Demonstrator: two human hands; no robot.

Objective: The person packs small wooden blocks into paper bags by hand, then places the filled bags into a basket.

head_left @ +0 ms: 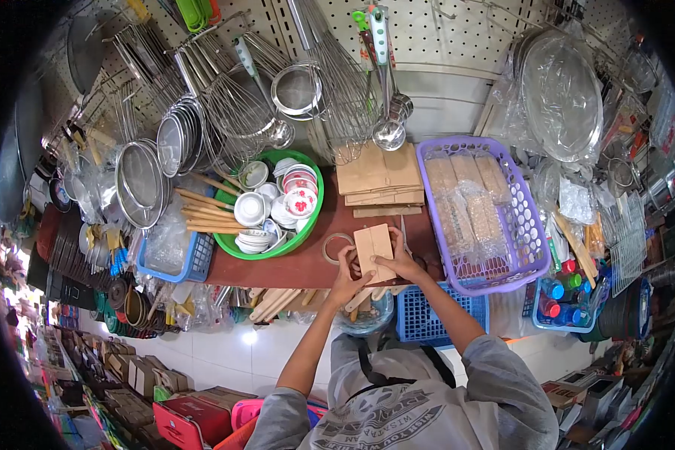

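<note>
A small brown cardboard box (373,246) is held between both hands over the front of the red-brown table (277,273). My left hand (347,276) grips its left and lower side, and my right hand (400,262) wraps its right side with the thumb across the front. Just left of the box lies a roll of tape (338,248), partly covered by my left hand. A pointed metal blade (403,226), perhaps of scissors, shows beyond my right hand. Behind the box sits a stack of flat cardboard pieces (379,174).
A purple basket (533,255) with bubble-wrapped packages stands right. At left is a green basin (313,217) of small bowls, with wooden-handled tools beside it. Whisks (337,97), strainers (141,184) and ladles (388,135) hang above. A blue crate (435,315) sits below the table edge.
</note>
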